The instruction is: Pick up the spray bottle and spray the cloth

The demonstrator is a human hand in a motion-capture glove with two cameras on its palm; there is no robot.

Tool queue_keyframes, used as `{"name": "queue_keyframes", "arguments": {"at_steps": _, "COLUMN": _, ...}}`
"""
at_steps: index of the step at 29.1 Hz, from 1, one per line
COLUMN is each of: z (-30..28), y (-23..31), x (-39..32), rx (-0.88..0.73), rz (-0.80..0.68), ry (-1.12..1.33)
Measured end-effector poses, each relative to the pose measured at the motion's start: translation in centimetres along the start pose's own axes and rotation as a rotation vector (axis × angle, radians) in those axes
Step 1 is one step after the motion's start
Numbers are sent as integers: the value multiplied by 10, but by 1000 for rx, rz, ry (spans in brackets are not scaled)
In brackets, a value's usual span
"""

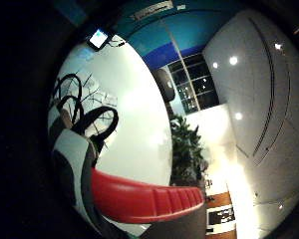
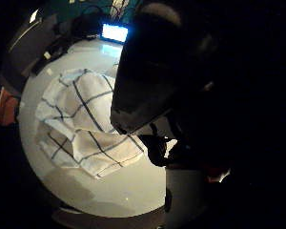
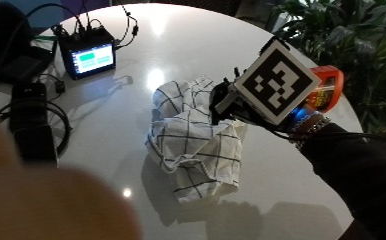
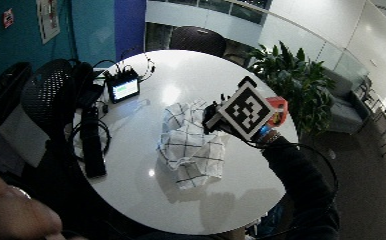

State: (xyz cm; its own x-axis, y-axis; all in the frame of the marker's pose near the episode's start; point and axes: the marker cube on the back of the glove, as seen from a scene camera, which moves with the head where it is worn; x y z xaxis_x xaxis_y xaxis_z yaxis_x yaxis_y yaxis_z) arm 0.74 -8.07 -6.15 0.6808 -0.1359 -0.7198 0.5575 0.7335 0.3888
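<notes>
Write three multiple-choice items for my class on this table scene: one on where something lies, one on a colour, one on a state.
1. Where does the checked cloth lie?
A. on the white round table
B. on a chair
C. on the floor

2. What colour are the cloth's lines?
A. red
B. dark
C. yellow

3. How does the cloth lie?
A. neatly folded
B. rolled up
C. crumpled

Answers: 1 A, the outside view shows it on the tabletop near the gloved right hand; 2 B, dark lines cross white fabric; 3 C, it sits in uneven bunched folds.
</notes>
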Motion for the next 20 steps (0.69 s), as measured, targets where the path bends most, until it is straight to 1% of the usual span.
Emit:
{"name": "queue_keyframes", "arguments": {"at_steps": 6, "z": 8, "y": 16, "x": -2, "rx": -46, "rz": 8, "ry": -7}}
{"name": "queue_keyframes", "arguments": {"at_steps": 20, "z": 22, "y": 28, "x": -3, "rx": -101, "rz": -7, "ry": 16}}
